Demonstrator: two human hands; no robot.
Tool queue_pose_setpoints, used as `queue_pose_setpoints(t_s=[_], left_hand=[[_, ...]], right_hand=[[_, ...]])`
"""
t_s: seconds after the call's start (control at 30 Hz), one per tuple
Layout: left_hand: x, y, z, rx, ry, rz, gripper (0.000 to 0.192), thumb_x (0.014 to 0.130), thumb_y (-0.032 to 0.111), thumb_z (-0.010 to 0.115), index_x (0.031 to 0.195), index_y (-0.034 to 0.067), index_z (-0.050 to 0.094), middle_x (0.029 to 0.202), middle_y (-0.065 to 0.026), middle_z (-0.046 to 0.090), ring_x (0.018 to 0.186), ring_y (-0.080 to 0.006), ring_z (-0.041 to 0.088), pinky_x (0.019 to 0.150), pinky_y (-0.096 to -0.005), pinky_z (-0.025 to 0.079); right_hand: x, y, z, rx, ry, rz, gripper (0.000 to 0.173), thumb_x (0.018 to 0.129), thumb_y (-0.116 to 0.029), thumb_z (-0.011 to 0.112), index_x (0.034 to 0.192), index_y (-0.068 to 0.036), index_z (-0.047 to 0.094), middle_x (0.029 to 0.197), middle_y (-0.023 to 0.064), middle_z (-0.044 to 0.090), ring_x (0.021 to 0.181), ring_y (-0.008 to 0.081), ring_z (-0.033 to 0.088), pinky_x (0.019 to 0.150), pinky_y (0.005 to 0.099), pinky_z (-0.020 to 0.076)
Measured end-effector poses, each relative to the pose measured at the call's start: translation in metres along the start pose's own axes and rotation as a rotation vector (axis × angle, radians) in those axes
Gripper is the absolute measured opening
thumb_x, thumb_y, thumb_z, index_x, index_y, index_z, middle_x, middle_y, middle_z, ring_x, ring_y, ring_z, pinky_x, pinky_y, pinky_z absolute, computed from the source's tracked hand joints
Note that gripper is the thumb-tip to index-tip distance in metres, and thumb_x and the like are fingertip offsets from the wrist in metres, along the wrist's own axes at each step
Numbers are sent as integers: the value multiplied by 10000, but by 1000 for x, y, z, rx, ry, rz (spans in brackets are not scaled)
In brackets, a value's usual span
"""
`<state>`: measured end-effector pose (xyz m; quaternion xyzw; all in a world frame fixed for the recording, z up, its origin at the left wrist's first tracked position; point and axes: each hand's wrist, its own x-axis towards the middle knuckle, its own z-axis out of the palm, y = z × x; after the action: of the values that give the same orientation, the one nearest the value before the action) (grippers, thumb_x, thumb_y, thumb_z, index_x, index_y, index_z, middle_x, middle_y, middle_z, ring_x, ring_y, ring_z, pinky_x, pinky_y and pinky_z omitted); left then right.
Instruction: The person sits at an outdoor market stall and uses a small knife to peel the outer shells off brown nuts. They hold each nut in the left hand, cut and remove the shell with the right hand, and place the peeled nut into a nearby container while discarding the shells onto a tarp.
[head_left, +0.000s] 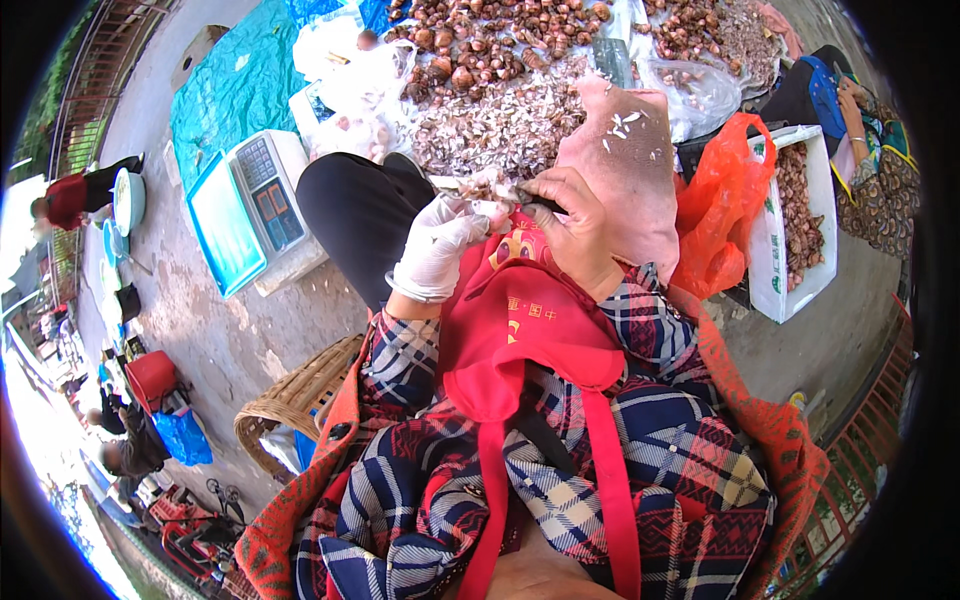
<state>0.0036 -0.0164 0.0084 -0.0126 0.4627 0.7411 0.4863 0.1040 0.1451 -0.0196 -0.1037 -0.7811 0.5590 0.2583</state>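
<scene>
In a thin white glove, my left hand grips a pale pinkish peeled bulb above my lap. The bare thumb and fingers of my right hand pinch at the bulb's right side, and their tips are dark with dirt. Scraps of peel show along the top of the bulb; whether a small blade is among them I cannot tell. Just past my hands lies a heap of pale and brown peelings. Brown unpeeled bulbs are piled behind it. A red apron covers my lap.
A digital scale with a blue-rimmed tray stands left, near a teal sheet. To the right are a pink cloth, a red plastic bag and a white foam box of bulbs. Another person's hand is beyond. A wicker basket sits beside me.
</scene>
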Motion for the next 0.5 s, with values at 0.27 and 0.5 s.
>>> queue_pose_setpoints(t_s=[0.27,0.5], left_hand=[[-1,-3,-1,85,-31,64,576,780,61,652,1324,-43,490,1042,-74,621,1037,-201,605,921,-310,468],[5,-4,-7,-314,-137,6,449,789,135,714,1189,-15,577,1034,-82,641,1046,-230,609,1037,-413,435]], right_hand=[[0,6,0,28,6,87,193,788,47,691,975,37,644,939,105,630,900,211,613,826,293,485],[2,0,-1,0,29,38,247,746,73,710,980,19,652,952,105,618,888,227,621,770,304,507]])
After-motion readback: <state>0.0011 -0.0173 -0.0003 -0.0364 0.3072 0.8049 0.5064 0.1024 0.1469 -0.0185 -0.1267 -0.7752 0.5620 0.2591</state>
